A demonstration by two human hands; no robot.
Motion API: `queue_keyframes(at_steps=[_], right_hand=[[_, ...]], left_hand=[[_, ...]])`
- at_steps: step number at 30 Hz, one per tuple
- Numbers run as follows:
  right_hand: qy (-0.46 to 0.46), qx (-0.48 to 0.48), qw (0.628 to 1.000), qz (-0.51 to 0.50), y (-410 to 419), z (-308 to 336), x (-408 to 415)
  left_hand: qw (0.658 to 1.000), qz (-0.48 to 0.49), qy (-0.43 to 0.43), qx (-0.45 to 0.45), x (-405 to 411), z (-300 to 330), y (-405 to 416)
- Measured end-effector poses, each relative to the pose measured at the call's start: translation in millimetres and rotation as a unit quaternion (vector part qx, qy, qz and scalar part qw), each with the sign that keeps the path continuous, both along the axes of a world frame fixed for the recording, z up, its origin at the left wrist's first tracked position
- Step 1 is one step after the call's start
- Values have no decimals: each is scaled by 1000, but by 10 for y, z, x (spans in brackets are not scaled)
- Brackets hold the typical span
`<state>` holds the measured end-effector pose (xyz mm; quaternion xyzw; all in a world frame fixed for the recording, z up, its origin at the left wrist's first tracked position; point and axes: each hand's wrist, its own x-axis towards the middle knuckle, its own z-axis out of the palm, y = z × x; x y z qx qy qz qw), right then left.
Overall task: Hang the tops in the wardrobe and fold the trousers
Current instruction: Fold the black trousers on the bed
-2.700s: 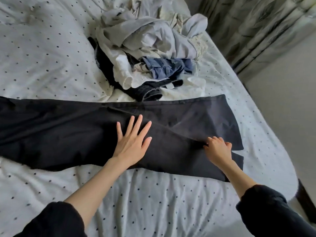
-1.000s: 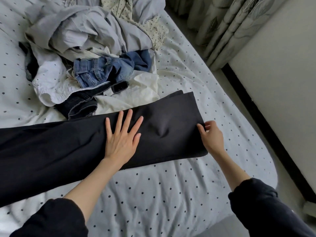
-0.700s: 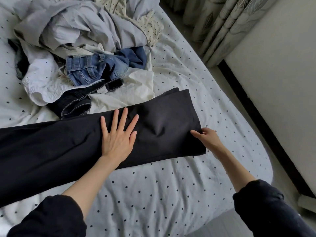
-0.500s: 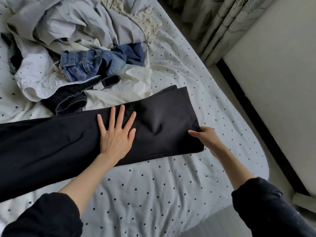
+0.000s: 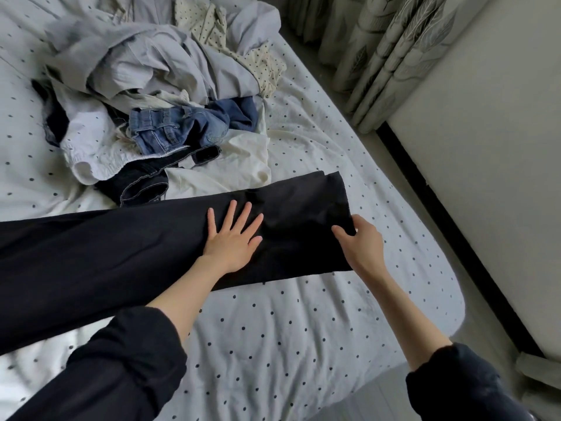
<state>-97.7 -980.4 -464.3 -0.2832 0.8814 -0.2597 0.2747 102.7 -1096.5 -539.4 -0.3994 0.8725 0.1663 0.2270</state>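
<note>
Trousers (image 5: 106,253), black, lay stretched along the near side of the bed (image 5: 288,344), long axis running left to right, hem end toward the bed's right edge. My left hand (image 5: 232,241) pressed flat on the cloth, fingers spread. My right hand (image 5: 361,244) sat at the hem end, thumb and fingers pinching the cloth edge; it was the nearer hand for carrying that end over leftward. Pile of unsorted clothes (image 5: 158,95) lay toward the far side. Dotted sheet; patterned curtains (image 5: 394,56) and pale wall (image 5: 485,147) beyond the right edge.
</note>
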Motion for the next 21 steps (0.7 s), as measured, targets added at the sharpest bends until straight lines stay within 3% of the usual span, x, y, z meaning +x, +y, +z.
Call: queue_keyframes(at_steps=[2, 3, 4, 6, 10, 11, 13, 15, 17, 19, 21], right_hand=[[20, -27, 999, 40, -74, 158, 203], [32, -44, 996, 70, -119, 237, 340], [46, -58, 992, 98, -155, 298, 454], [82, -65, 981, 164, -251, 403, 797], [140, -34, 941, 308, -494, 362, 1573], [125, -25, 930, 345, -562, 309, 1813], [32, 20, 903, 429, -631, 149, 2143], [-42, 69, 864, 496, -602, -6, 2316], [-50, 31, 879, 472, -504, -113, 2322], [-10, -51, 935, 352, -421, -148, 2217], [40, -77, 975, 205, -370, -176, 1998]], left_hand=[[990, 50, 119, 55, 184, 129, 27], [966, 123, 205, 100, 313, 197, 47], [920, 216, 287, 157, 390, 267, 57], [783, 393, 409, 256, 635, 446, 30], [549, 556, 500, 374, 1176, 615, -134], [506, 580, 504, 391, 1364, 624, -179], [465, 606, 494, 415, 1646, 608, -216], [473, 616, 468, 421, 1815, 599, -193], [529, 613, 452, 375, 1825, 606, -141], [641, 586, 446, 218, 1740, 627, -86], [784, 452, 425, -4, 1598, 661, 7]])
